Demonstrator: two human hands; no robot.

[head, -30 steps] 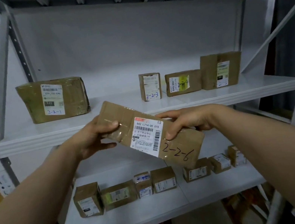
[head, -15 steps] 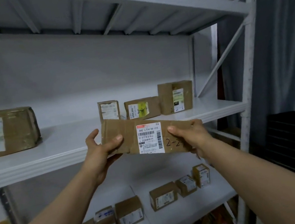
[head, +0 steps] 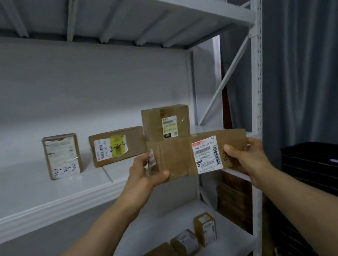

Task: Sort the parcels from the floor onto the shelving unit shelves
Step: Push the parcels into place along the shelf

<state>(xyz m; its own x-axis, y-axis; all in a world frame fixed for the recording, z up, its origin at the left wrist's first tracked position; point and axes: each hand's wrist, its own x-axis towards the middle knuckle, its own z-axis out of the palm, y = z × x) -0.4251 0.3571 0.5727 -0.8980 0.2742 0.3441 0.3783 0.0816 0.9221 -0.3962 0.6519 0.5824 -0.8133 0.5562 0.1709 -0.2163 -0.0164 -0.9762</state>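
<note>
A flat brown cardboard parcel [head: 180, 157] with a white barcode label is held level at the front right of the middle shelf [head: 41, 204]. My left hand [head: 142, 175] grips its left end, thumb underneath on the front face. My right hand [head: 247, 154] grips its right end, thumb covering handwritten numbers. On the shelf behind stand a small box marked 2-2-3 [head: 62, 155], a box with a yellow sticker marked 2-2-4 [head: 119, 145] and a taller box [head: 166, 122], partly hidden by the held parcel.
The white shelf post [head: 257, 98] with a diagonal brace stands right of the parcel. The lower shelf [head: 234, 233] carries several small boxes. More boxes sit on the top shelf [head: 198, 5]. A black crate [head: 336, 184] and grey curtain lie to the right.
The parcel has gone from tilted to level and moved right, up to the shelf's right end in front of the tall box. My view has swung right; the 2-2-1 box has left the frame.
</note>
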